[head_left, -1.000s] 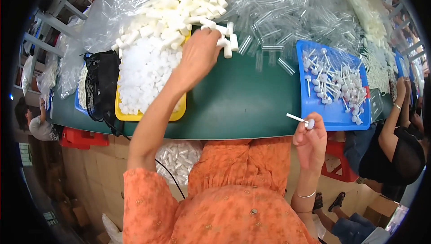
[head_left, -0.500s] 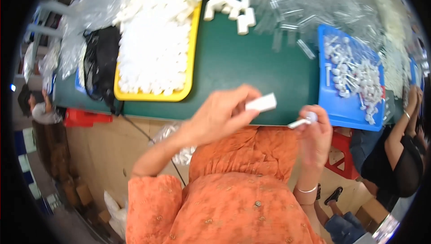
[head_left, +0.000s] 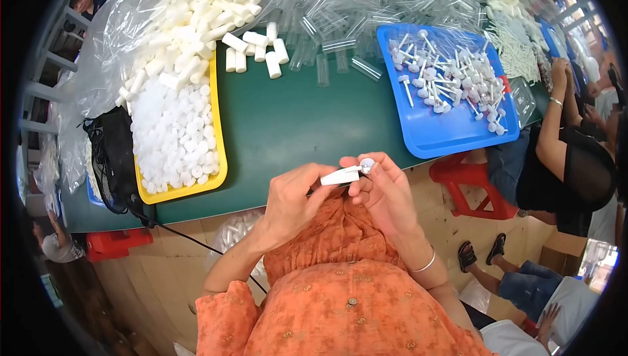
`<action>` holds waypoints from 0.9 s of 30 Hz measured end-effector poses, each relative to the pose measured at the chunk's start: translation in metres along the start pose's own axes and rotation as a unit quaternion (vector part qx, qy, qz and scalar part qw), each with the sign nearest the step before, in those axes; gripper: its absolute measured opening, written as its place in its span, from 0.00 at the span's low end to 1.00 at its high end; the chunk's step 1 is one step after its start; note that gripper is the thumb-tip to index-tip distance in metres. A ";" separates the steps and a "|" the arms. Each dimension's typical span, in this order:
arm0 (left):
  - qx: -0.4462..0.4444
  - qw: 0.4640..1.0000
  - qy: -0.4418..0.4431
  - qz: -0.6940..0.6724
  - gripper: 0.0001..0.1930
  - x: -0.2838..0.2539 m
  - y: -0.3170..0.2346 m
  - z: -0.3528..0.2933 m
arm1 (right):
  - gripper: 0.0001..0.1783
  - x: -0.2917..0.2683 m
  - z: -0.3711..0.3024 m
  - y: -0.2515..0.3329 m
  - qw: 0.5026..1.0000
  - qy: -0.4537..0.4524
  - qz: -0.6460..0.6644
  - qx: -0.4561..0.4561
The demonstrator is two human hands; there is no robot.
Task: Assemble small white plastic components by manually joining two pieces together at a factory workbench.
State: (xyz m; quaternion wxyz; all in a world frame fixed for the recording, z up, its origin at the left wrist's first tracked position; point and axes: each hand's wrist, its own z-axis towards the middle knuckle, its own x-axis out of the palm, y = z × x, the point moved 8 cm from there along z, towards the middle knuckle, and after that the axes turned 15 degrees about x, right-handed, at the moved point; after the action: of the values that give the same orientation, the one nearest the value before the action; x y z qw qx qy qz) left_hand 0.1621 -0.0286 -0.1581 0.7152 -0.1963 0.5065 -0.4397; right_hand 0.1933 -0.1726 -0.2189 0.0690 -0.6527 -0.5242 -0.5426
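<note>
In front of my waist, at the table's near edge, my two hands have come together. My left hand [head_left: 291, 195] is closed, pinching a short white tube [head_left: 339, 179] that lies nearly level, its far end toward the right. Fingers of my right hand [head_left: 389, 192] are closed round a round translucent cap [head_left: 367, 165] with a thin white stem. That stem points left and lies along or over the tube's upper end; whether it enters the tube I cannot tell.
A yellow tray [head_left: 222, 127] holds small white caps, with cream cylinders [head_left: 196, 35] heaped behind. A blue tray [head_left: 425, 146] at right holds stemmed caps. Transparent tubes [head_left: 366, 9] are piled at the back of the green table [head_left: 294, 120]. Another person's arm [head_left: 555, 107] is at far right.
My right hand has moved left and up, bringing the stemmed cap to the white tube. My left hand has drawn slightly down and left. The whole view has shifted, showing more on the right.
</note>
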 end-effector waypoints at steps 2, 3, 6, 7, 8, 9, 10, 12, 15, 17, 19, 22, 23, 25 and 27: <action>0.026 0.999 0.014 0.041 0.13 0.002 -0.003 0.000 | 0.11 -0.003 -0.003 0.001 1.000 0.009 -0.001 0.000; 0.069 0.995 -0.012 0.075 0.13 0.000 -0.008 0.000 | 0.11 -0.003 -0.004 0.001 1.000 0.017 -0.003 0.004; 0.119 0.986 -0.036 0.114 0.13 -0.002 -0.018 -0.002 | 0.10 0.000 -0.008 -0.003 0.999 0.020 -0.036 0.004; 0.124 0.984 -0.037 0.121 0.13 -0.002 -0.020 -0.002 | 0.10 0.001 -0.009 -0.003 0.999 0.018 -0.035 0.002; 0.127 0.984 -0.035 0.119 0.13 -0.002 -0.020 -0.002 | 0.09 0.003 -0.011 -0.002 0.998 0.011 -0.061 -0.008; 0.110 0.988 -0.029 0.107 0.13 -0.002 -0.017 -0.003 | 0.08 0.005 -0.012 0.000 0.996 0.005 -0.086 -0.018; 0.093 0.991 -0.025 0.096 0.14 -0.002 -0.014 -0.004 | 0.08 0.006 -0.013 0.001 0.996 0.005 -0.086 -0.019; 0.091 0.991 -0.013 0.097 0.14 -0.002 -0.016 -0.003 | 0.08 0.008 -0.013 0.004 0.991 -0.002 -0.132 -0.021; 0.064 0.996 -0.011 0.061 0.16 0.000 -0.021 0.000 | 0.10 0.009 -0.014 0.009 0.984 0.000 -0.169 -0.053; 0.036 0.999 -0.022 0.027 0.17 0.002 -0.030 0.000 | 0.10 0.010 -0.015 0.006 0.983 -0.007 -0.172 -0.066; -0.115 0.972 -0.031 -0.201 0.19 0.015 -0.023 -0.006 | 0.10 0.014 -0.016 0.005 0.981 -0.011 -0.175 -0.082; -0.118 0.975 0.004 -0.187 0.17 0.014 -0.014 -0.006 | 0.11 0.018 -0.019 0.017 0.963 -0.058 -0.225 -0.137; -0.127 0.977 0.019 -0.169 0.16 0.015 -0.009 -0.006 | 0.12 0.034 -0.027 0.031 0.855 -0.100 -0.448 -0.239; -0.140 0.974 0.011 -0.180 0.15 0.019 -0.001 -0.003 | 0.13 0.052 -0.034 0.037 0.683 -0.134 -0.636 -0.334; -0.137 0.949 0.043 -0.279 0.15 0.026 -0.003 0.008 | 0.14 0.066 -0.046 0.041 0.543 -0.157 -0.694 -0.446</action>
State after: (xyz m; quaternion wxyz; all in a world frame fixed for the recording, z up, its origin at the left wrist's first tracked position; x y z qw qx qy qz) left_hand 0.1704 -0.0532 -0.1677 0.5077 -0.4068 0.5171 -0.5562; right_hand 0.1861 -0.1809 -0.1286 -0.7127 -0.1063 -0.5064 -0.4737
